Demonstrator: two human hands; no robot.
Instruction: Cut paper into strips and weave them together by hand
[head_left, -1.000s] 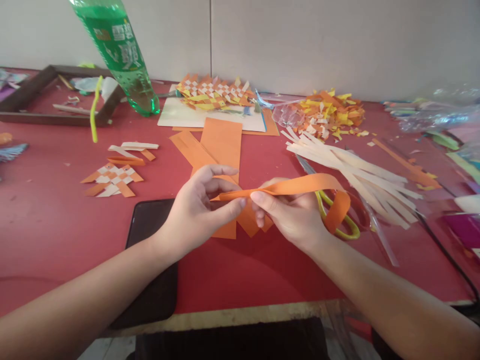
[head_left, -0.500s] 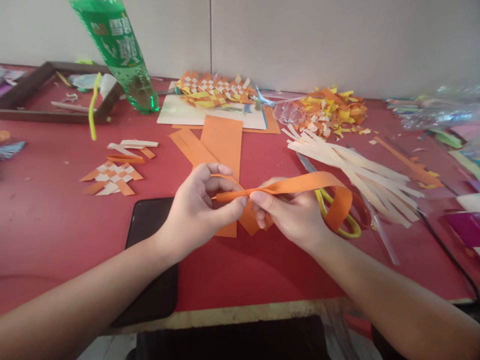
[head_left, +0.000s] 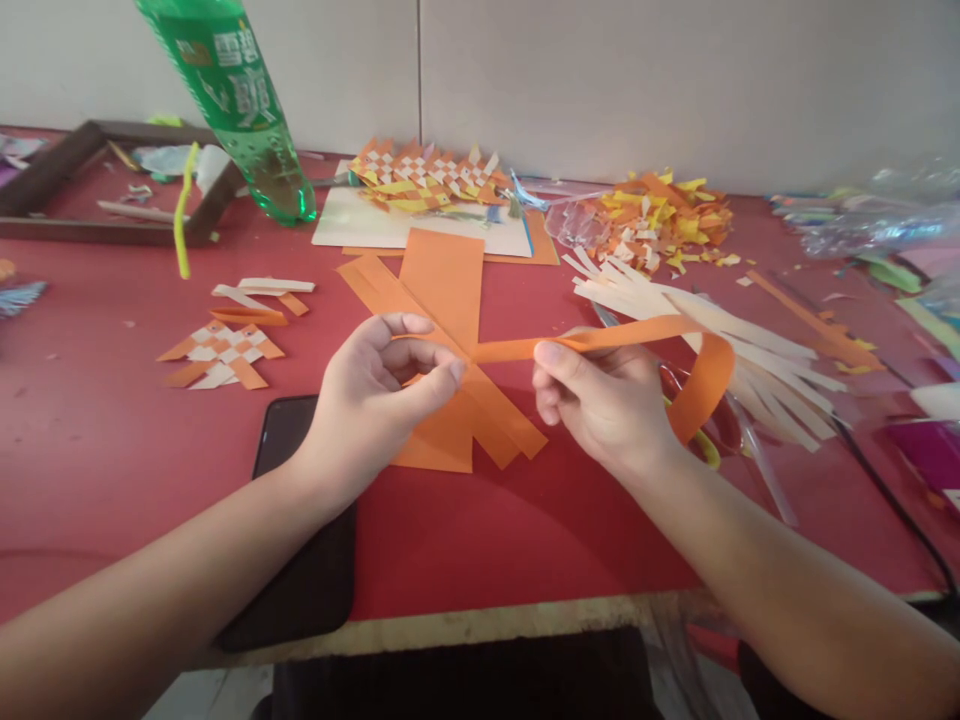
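My right hand (head_left: 607, 395) pinches a long orange paper strip (head_left: 517, 349) between thumb and fingers. The strip's narrow, folded-looking end points left, and its wider tail loops down behind the hand. My left hand (head_left: 382, 385) is just left of that end, fingers loosely curled with nothing visible in them. Beneath the hands lie a wide orange paper sheet (head_left: 446, 280) and narrower orange strips (head_left: 506, 415) crossing it. Yellow-handled scissors (head_left: 705, 448) are partly hidden behind the looped strip and my right hand.
A black phone (head_left: 300, 560) lies under my left forearm. A woven paper fish (head_left: 225, 352) lies left. Pale strips (head_left: 697, 330) spread right, below paper scraps (head_left: 664, 220). Behind stand a green bottle (head_left: 247, 110), a dark frame (head_left: 45, 225) and several woven pieces (head_left: 427, 175).
My right hand has drawn the strip rightward, out of my left fingers. My left hand has shifted a little left and up. The strip's loop now hangs farther right.
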